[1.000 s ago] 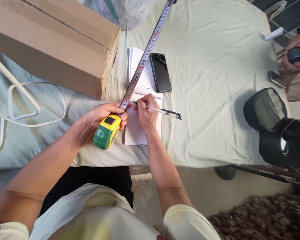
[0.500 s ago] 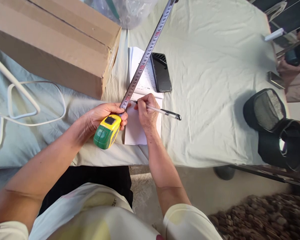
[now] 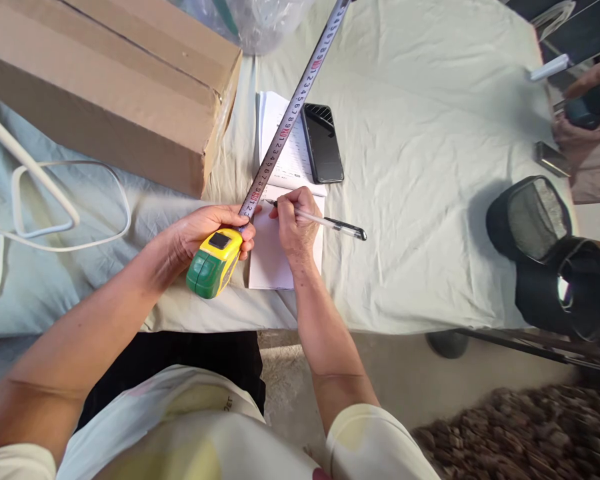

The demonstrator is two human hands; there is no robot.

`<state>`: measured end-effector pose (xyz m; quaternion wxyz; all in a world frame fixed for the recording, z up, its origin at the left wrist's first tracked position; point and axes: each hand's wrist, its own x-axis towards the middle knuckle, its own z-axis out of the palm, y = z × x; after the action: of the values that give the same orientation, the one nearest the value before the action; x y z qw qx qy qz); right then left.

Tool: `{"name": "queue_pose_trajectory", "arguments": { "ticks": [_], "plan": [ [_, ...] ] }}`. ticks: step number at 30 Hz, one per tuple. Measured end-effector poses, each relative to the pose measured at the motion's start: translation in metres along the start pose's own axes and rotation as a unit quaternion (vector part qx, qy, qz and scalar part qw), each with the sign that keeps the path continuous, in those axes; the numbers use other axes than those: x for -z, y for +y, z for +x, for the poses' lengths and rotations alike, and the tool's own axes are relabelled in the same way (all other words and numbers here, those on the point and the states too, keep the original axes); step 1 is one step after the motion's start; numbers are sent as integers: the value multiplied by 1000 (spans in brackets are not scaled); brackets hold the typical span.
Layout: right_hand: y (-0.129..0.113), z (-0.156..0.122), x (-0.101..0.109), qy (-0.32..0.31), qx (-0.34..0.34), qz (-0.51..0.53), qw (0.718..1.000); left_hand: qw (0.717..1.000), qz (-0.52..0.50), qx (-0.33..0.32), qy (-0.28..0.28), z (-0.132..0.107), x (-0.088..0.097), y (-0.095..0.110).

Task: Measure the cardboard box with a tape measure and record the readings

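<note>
My left hand [image 3: 211, 227] is closed on a yellow and green tape measure [image 3: 214, 263], thumb and fingers pinching near the mouth where the blade comes out. The metal blade [image 3: 295, 107] runs out up and to the right, crossing above an open notebook [image 3: 275, 263]. In my right hand [image 3: 297, 223] is a clear pen with a black cap end [image 3: 347, 229], its tip at the notebook page just right of the blade. Small marks show near the tip, too fine to read. A black smartphone [image 3: 323, 143] lies on the notebook's upper page, overhanging its right edge.
A long cardboard box [image 3: 130, 87] stands at the upper left, with clear plastic wrapping [image 3: 260, 23] behind it. A white cable [image 3: 70, 231] loops at left. Toward the right edge of the cloth-covered table [image 3: 420, 167] sits an open black case [image 3: 530, 220]. Another person's hands [image 3: 585, 130] hold a dark object.
My right hand and the pen's rear end have shifted very slightly to the right. At the far right, the other person's hands have moved around the dark object. The tape measure stays put.
</note>
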<state>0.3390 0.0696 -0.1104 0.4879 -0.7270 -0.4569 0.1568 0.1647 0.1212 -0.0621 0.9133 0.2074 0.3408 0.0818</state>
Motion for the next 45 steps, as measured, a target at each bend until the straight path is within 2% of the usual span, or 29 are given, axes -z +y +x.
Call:
{"name": "queue_pose_trajectory", "arguments": {
  "ticks": [14,18,25,32,40,45],
  "plan": [
    [-1,-2,1,3,6,3,1000,1000,4,13,4,3,2,1],
    [1,-2,2,4,9,38,999,1000,1,18,1,4,3,1],
    [9,5,4,79,-7,110,991,1000,-16,-1,-5,3,3,-3],
    [1,3,7,75,39,149,985,997,25,-62,-40,0,7,-12],
    [-6,5,18,28,16,158,987,991,62,-112,-33,-10,3,-16],
    [-11,10,33,-80,29,78,993,978,110,-176,-13,-45,-1,-17]
  ]
}}
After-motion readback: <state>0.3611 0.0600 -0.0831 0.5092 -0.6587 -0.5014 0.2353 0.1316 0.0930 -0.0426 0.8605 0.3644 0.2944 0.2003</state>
